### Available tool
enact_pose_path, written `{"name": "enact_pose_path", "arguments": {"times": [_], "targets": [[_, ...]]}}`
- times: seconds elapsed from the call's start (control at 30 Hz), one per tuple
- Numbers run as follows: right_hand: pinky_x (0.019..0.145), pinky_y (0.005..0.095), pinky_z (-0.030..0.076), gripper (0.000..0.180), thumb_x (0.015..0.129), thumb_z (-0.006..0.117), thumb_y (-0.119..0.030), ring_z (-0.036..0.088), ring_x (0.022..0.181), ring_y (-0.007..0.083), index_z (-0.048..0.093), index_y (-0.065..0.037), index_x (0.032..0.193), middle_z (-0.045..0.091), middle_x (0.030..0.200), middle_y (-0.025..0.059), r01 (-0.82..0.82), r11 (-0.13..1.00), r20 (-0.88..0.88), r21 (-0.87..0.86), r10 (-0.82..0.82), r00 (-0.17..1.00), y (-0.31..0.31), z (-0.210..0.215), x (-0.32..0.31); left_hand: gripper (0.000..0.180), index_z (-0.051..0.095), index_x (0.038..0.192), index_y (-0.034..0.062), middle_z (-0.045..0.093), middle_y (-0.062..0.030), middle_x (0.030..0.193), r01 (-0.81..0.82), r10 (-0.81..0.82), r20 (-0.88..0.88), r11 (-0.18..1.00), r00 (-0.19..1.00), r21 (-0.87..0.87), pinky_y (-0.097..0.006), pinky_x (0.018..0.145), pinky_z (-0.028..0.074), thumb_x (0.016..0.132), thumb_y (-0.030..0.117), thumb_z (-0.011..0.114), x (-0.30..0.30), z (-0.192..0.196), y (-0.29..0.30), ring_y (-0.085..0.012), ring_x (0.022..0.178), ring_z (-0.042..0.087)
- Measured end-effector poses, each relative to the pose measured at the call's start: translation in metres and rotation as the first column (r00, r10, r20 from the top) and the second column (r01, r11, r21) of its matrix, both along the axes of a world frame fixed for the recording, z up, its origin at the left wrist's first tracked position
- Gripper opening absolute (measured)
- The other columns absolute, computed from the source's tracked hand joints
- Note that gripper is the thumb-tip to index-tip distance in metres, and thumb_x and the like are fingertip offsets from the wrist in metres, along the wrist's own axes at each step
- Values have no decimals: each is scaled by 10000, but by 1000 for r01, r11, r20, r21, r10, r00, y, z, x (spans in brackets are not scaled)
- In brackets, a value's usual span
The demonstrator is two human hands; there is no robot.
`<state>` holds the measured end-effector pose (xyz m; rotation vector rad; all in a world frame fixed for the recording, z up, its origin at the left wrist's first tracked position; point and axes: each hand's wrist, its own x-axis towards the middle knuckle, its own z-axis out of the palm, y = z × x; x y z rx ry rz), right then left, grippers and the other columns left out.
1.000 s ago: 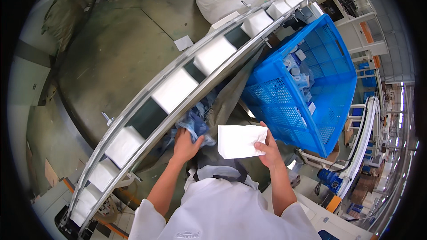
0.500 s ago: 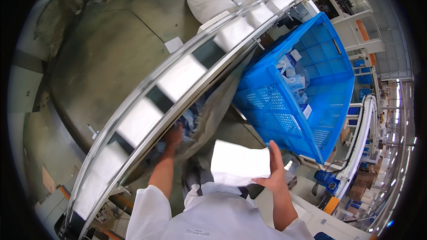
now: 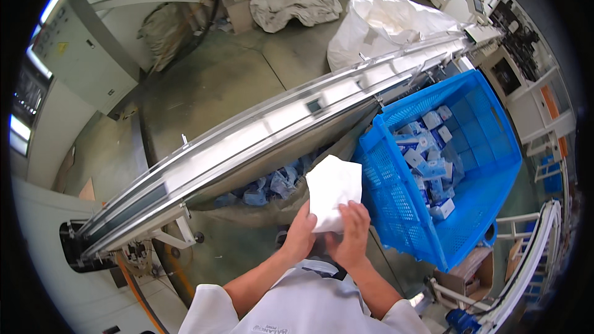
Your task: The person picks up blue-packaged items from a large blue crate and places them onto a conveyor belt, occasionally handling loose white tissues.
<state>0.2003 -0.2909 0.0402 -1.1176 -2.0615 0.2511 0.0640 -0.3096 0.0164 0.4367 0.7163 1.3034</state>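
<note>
A white stack of what looks like tissue paper point(image 3: 335, 188) is held in front of me, tilted, with its upper end near the conveyor. My left hand point(image 3: 301, 234) grips its lower left edge, thumb side against the stack. My right hand point(image 3: 351, 232) is closed around the lower right corner, its fingers lying over the front face. Beyond the stack, a pale sack point(image 3: 272, 213) hangs open below the conveyor and holds crumpled bluish plastic wrappers point(image 3: 266, 187).
A conveyor point(image 3: 210, 164) with white stacks on it, blurred, runs from lower left to upper right. To my right stands a large blue perforated crate point(image 3: 396, 213) with several small packages point(image 3: 433, 154). A big white bag point(image 3: 371, 25) sits behind the conveyor; a grey cabinet point(image 3: 86, 49) stands far left.
My left hand has come up from the sack to the white stack, which my right hand alone held before. The stack now stands more upright. My view has turned left.
</note>
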Motion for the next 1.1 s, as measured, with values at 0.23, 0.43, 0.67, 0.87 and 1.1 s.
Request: {"name": "enact_pose_path", "arguments": {"times": [0.23, 0.43, 0.67, 0.87, 1.1], "targets": [[998, 478, 364, 501, 632, 703, -85, 480, 1167, 316, 578, -64, 1116, 573, 1225, 80, -270, 962, 119, -29, 272, 955, -38, 29, 38, 761, 363, 1380, 32, 511, -108, 1306, 199, -196, 45, 977, 980, -71, -373, 1015, 392, 800, 407, 682, 3, -10, -20, -210, 1199, 495], [904, 421, 448, 374, 699, 665, -44, 577, 980, 334, 594, -17, 1065, 602, 1044, 157, -170, 984, -302, -57, 146, 942, -46, 36, 90, 753, 386, 1370, 40, 511, -109, 1313, 164, -132, 225, 978, 965, -130, -395, 1054, 339, 744, 329, 689, 27, -15, -49, -245, 1224, 471], [887, 321, 475, 373, 943, 514, -169, 576, 1042, 189, 447, -36, 1286, 565, 1160, 96, -483, 583, -756, -654, -537, 376, -50, -24, 111, 754, 388, 1380, 65, 504, -92, 1337, 47, -22, 369, 997, 929, -59, -382, 1045, 340, 733, 367, 629, 67, 13, -50, -245, 1234, 471], [1028, 379, 378, 730, 879, 653, -236, 466, 1214, 234, 231, -7, 1429, 469, 1290, 149, -593, 618, -856, -517, -359, 373, -61, -19, 84, 746, 394, 1369, 69, 510, -98, 1323, -43, 63, 341, 997, 938, -66, -394, 1028, 360, 726, 363, 628, 76, 13, -50, -256, 1213, 480], [1065, 408, 320, 1032, 735, 768, -49, 381, 1284, 261, 47, -34, 1473, 353, 1381, 178, -372, 769, -815, -521, -317, 485, -57, -2, 14, 684, 381, 1352, 58, 545, -84, 1244, -78, 114, 271, 987, 956, -141, -382, 991, 408, 747, 216, 656, 49, -3, -53, -236, 1156, 513]]}}
